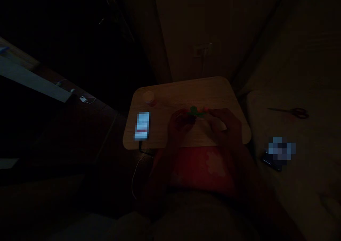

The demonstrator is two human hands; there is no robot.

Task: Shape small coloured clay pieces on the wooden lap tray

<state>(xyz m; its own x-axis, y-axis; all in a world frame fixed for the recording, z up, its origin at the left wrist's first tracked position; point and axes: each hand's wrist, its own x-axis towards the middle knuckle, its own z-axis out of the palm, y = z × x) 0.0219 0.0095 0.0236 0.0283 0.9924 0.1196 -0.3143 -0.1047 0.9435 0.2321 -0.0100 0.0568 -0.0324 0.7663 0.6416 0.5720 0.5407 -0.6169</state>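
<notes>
The scene is very dark. Both my hands hover over a small wooden lap table [165, 92]. My left hand [179, 124] and my right hand [222, 124] are curled, fingers pinched together on a small green and red object [197, 111] held between them. I cannot make out what this object is.
A lit phone [142, 125] lies on the table's left part, with a cable running off its near edge. A small pink-lidded jar [149, 98] stands at the table's far left. Scissors [293, 111] and a dark device [271, 159] lie on the bedding to the right. A red cushion [202, 168] sits under my forearms.
</notes>
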